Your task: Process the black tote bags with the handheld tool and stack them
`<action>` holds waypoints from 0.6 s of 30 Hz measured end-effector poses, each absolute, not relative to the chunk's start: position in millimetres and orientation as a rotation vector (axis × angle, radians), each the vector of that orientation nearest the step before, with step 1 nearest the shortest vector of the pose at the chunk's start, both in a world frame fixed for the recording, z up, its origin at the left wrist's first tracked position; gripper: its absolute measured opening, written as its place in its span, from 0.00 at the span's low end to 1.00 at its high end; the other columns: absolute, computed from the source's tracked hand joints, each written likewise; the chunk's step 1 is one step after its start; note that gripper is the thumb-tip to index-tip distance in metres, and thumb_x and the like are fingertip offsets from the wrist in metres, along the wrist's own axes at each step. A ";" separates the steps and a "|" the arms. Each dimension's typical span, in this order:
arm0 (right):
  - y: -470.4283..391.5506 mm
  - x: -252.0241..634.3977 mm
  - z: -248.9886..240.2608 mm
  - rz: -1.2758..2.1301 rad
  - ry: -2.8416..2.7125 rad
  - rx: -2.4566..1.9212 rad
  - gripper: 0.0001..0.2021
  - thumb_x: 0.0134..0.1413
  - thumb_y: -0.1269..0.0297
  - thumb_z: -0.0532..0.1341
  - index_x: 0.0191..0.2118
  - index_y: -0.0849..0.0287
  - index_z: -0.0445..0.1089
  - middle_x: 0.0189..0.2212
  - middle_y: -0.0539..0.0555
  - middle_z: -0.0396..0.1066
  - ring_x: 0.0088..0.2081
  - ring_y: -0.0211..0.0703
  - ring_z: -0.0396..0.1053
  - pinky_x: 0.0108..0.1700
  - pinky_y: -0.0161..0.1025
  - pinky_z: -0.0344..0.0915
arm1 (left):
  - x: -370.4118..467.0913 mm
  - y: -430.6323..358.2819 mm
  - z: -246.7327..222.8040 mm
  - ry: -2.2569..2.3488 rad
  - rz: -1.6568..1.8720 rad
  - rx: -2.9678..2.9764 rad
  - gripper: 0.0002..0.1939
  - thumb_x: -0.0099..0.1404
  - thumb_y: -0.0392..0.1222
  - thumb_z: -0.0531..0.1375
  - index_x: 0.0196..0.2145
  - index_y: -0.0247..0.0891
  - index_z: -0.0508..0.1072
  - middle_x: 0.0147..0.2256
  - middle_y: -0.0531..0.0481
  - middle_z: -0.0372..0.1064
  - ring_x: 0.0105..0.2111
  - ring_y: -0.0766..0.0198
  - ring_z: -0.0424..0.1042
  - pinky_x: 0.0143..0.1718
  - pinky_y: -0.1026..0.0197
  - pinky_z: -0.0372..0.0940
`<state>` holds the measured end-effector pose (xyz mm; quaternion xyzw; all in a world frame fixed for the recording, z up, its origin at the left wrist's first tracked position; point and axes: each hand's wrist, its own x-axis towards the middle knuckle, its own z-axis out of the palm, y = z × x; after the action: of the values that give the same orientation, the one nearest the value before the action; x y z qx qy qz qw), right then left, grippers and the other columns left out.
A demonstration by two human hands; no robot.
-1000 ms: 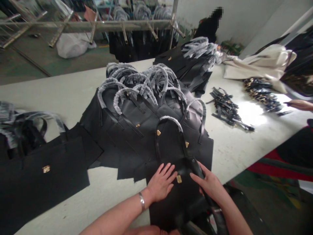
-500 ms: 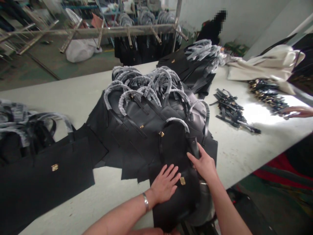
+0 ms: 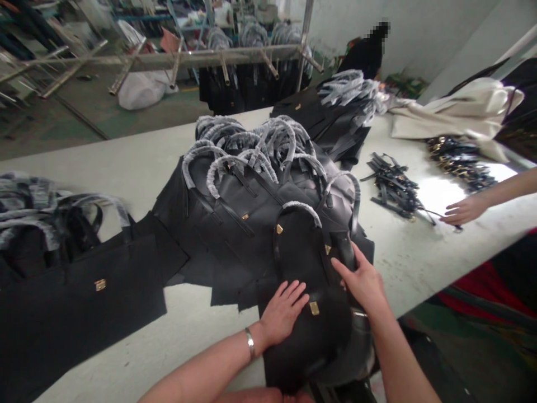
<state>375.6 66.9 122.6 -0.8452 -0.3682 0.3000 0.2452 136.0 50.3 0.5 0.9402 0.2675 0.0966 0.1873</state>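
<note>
My left hand [image 3: 283, 313] lies flat with fingers spread on a black leather bag panel [image 3: 302, 347], beside its small gold clasp plate [image 3: 314, 308]. My right hand [image 3: 364, 280] grips a dark leather piece [image 3: 347, 251] at the panel's right side, thumb in front and fingers behind; its lower part is hidden by the hand. Above my hands, a wrapped handle [image 3: 302, 206] arches from the panel, with a gold fitting [image 3: 279, 229] at its left. A rounded, shiny dark part [image 3: 358, 347] curves below my right wrist.
Behind lies a heap of black bag panels [image 3: 235, 246] with plastic-wrapped handles. Another black panel [image 3: 62, 302] is at left. Black straps [image 3: 392, 184] with metal fittings lie at right, near another person's hand [image 3: 465, 210]. A metal rack [image 3: 201, 56] stands beyond the table [image 3: 104, 148].
My right hand has moved slightly right with the dark leather piece, and a gold fitting now shows beside it. My left hand stays put. The other person's hand has shifted left and nearer, onto a strap.
</note>
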 end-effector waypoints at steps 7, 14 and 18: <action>-11.3 408.5 118.0 1.174 -0.730 -2.235 0.42 0.50 0.45 0.64 0.67 0.57 0.54 0.09 0.42 0.64 0.13 0.47 0.66 0.17 0.38 0.63 | 128.9 71.4 12.2 1.386 0.363 2.413 0.33 0.61 0.36 0.65 0.61 0.35 0.59 0.60 0.36 0.59 0.58 0.45 0.61 0.57 0.41 0.60; 13.4 415.8 101.7 1.268 -0.773 -2.172 0.38 0.53 0.49 0.62 0.66 0.59 0.55 0.09 0.41 0.63 0.13 0.44 0.65 0.17 0.36 0.63 | 133.9 79.8 25.6 1.399 0.197 2.422 0.31 0.58 0.38 0.70 0.57 0.39 0.65 0.58 0.39 0.60 0.56 0.45 0.62 0.54 0.45 0.62; 39.7 426.3 100.7 1.280 -0.838 -2.163 0.33 0.53 0.53 0.63 0.63 0.58 0.60 0.11 0.42 0.65 0.14 0.43 0.67 0.19 0.36 0.64 | 133.9 80.0 25.8 1.359 0.180 2.468 0.28 0.60 0.40 0.68 0.56 0.43 0.67 0.57 0.43 0.63 0.55 0.46 0.63 0.52 0.45 0.63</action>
<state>426.3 39.7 100.7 -0.7918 -0.3067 0.4686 0.2437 133.9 80.0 25.8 0.8632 0.4752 0.0628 0.1584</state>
